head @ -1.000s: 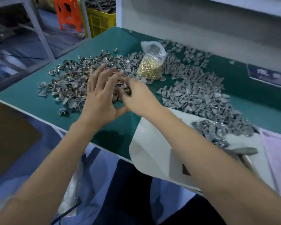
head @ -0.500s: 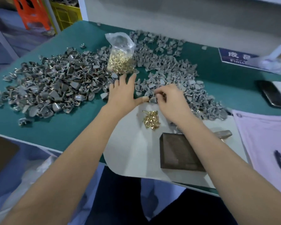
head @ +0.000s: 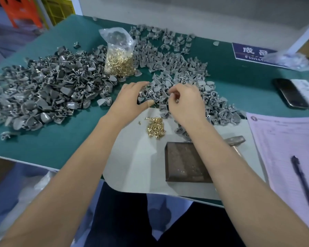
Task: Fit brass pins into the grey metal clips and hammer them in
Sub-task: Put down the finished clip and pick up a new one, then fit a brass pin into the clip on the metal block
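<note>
Clips: I'm working the near edge of the right-hand clip pile [head: 175, 75], centre of the frame; a second, darker pile [head: 43, 93] fills the left side.
Right hand: my right hand [head: 185, 102] has its fingers curled in a pinch at the pile edge; something small sits at the fingertips, too small for me to name.
Left hand: my left hand [head: 130, 100] lies slack and cupped on the pile, fingers over the clips, thumb by the white sheet [head: 132, 157]; it grips nothing I can see.
Pins: loose pins [head: 155, 127] sit in a small heap on the sheet just below my hands; the bag of pins [head: 119, 57] stands upper centre.
Block: the dark metal block [head: 184, 163] lies lower right of the pins.
Hammer: its head [head: 235, 139] shows beyond my right forearm.
Doing it well: I'd pull out one clip, turn its hole upward, seat a pin straight, then rest it flat on the block before striking.
</note>
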